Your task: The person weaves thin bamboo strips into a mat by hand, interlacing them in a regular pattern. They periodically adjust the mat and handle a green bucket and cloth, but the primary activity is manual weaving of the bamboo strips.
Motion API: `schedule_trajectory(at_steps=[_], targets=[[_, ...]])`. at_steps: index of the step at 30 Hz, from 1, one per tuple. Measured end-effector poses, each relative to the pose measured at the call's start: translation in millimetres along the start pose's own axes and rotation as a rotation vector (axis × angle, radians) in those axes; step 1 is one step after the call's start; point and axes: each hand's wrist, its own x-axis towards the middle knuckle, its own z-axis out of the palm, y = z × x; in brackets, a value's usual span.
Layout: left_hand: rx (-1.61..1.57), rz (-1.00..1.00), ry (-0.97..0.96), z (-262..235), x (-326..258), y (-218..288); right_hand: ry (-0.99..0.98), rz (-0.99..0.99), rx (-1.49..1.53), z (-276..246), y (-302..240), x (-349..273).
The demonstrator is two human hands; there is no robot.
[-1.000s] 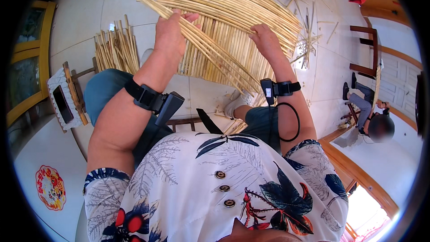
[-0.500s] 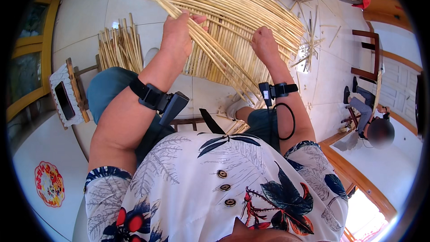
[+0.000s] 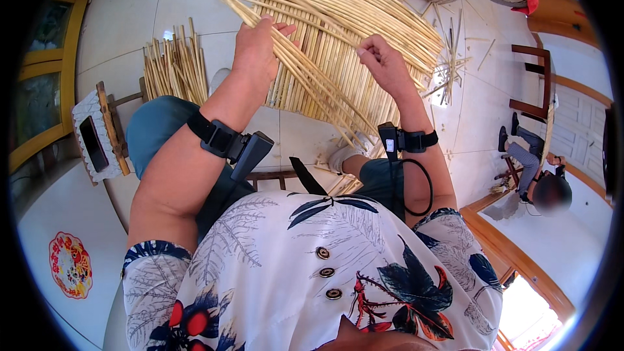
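Note:
Several long pale reed sticks (image 3: pixel 311 65) are gripped by my left hand (image 3: pixel 255 51). They slant from the upper left down to the right, their lower ends fanned out near my shoe. My right hand (image 3: pixel 383 62) is closed, thumb against bent fingers, at the end of a thin stick (image 3: pixel 328 31) that lies across the pile. Beneath both hands spreads a mat of side-by-side sticks (image 3: pixel 296 88). A thick layer of loose long sticks (image 3: pixel 351 3) covers its far part. My right palm and some fingertips are hidden.
A bundle of shorter sticks (image 3: pixel 172 68) stands on the left, beside a small stool (image 3: pixel 120 133) with a phone (image 3: pixel 93 145) on it. Scraps of stick (image 3: pixel 450 68) litter the tiles at right. Farther right are a dark wooden frame (image 3: pixel 545 81) and a seated person (image 3: pixel 530 153).
My right hand has shifted slightly left and turned so its thumb shows. The left hand keeps its hold on the sticks, nearly still.

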Motion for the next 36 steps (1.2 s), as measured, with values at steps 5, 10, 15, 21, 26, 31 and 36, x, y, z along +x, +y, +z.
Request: schedule_trajectory(at_steps=[5,10,15,21,26,31,36], targets=[[-0.103,0.105,-0.094,2,-3,0,-0.268,0.110,0.155,5,-17,-9],[-0.052,0.161,-0.158,-6,6,-3,-0.306,0.082,0.020,3,-13,-6],[-0.064,0.150,-0.095,-1,-2,1,0.054,-0.055,-0.449,2,36,0],[-0.010,0.133,-0.096,-1,-3,0,0.065,-0.030,-0.687,8,53,-5],[0.007,0.118,-0.084,-3,0,0,-0.032,-0.068,-0.714,7,51,-2],[0.003,0.062,-0.062,-6,-1,-2,-0.128,0.036,-0.611,1,35,-2],[0.022,0.015,-0.067,-8,0,-3,-0.002,0.011,-0.248,-5,25,-1]])
